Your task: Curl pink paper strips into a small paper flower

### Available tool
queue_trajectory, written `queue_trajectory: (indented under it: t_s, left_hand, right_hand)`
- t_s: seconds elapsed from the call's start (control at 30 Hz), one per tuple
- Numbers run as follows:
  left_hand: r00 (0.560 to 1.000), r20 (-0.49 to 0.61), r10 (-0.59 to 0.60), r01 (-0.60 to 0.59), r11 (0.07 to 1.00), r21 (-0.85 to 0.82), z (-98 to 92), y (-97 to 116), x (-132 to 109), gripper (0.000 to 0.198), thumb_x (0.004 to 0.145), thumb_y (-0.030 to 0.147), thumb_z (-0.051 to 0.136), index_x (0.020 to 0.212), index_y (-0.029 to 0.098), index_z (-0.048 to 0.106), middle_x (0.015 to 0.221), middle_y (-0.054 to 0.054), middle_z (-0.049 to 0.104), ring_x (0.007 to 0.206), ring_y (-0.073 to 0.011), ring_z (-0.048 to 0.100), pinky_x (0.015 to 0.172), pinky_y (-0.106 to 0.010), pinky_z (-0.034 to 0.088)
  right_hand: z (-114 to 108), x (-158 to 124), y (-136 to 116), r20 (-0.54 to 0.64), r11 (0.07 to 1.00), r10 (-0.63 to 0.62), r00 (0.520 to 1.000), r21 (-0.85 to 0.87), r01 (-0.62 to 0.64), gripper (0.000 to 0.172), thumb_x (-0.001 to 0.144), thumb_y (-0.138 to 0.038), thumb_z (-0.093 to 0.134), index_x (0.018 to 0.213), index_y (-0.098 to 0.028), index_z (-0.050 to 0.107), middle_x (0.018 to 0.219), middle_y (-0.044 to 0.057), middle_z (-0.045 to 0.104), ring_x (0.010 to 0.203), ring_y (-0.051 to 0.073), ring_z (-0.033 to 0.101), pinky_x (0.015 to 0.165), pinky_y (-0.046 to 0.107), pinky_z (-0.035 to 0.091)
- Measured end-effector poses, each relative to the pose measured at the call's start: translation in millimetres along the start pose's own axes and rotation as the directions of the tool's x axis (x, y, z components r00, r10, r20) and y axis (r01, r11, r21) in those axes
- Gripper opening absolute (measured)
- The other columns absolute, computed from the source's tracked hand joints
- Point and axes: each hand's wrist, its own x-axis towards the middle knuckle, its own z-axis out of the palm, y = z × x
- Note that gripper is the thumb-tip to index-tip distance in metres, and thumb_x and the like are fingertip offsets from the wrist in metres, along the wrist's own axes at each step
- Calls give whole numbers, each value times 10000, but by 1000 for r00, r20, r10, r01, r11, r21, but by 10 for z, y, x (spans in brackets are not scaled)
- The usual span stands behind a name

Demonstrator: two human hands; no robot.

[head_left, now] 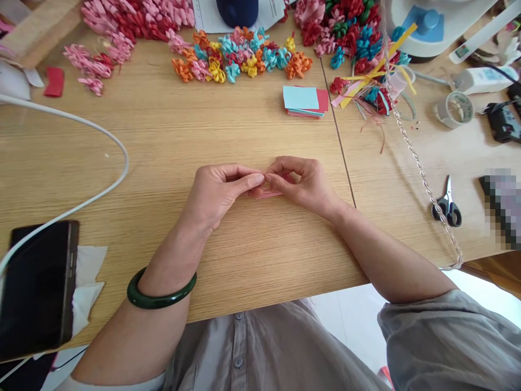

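My left hand [220, 190] and my right hand [303, 182] meet at the middle of the wooden table [163, 141], fingertips pinched together. Between them lies a small pink paper piece [271, 193], mostly hidden by the fingers, and both hands grip it. A dark green bangle [160, 296] circles my left wrist. A short way beyond the hands lies a small stack of paper squares [305, 101], light blue on top with red beneath.
Piles of curled paper flowers lie along the far edge: pink [134, 19], mixed colours [240, 54], red and blue [345, 30]. Scissors [446, 203] and a tape roll [455, 108] lie right. A black phone [36, 288] and white cable [101, 136] sit left.
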Motion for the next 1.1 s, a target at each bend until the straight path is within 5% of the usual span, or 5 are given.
queue_trajectory:
  t_s: [0.3,0.6,0.83,1.1]
  left_hand:
    - [980,-99,173,-141,953,270,23,-11,-33,44,803,282,817,769,254,827,796,-5,801,746,-182,733,700,-269,603]
    - [994,-45,99,-94,990,103,-2,11,-21,221,887,424,759,827,226,835,841,-38,788,657,-156,700,664,-286,623]
    - [986,-22,163,-151,948,280,-23,20,-18,58,830,319,812,837,282,857,800,-12,804,725,-192,718,719,-301,601]
    - [979,-67,195,-167,941,295,15,9,-28,55,827,267,797,822,255,850,764,-5,793,693,-172,713,661,-272,569]
  right_hand:
    - [7,-3,6,2,1000,-9,1000,-19,9,255,925,-384,673,832,-148,706,784,21,695,708,116,550,665,269,425]
    - [8,13,3,-29,1000,14,999,8,-14,183,915,-303,655,842,-141,696,775,15,673,687,107,522,638,262,408]
    - [10,8,22,-21,1000,1,1000,-5,-2,226,917,-358,672,834,-149,691,776,19,688,696,111,543,659,270,419]
    - [19,3,28,-30,999,-14,999,-43,13,144,898,-284,694,845,-150,706,756,7,674,678,102,528,648,264,412]
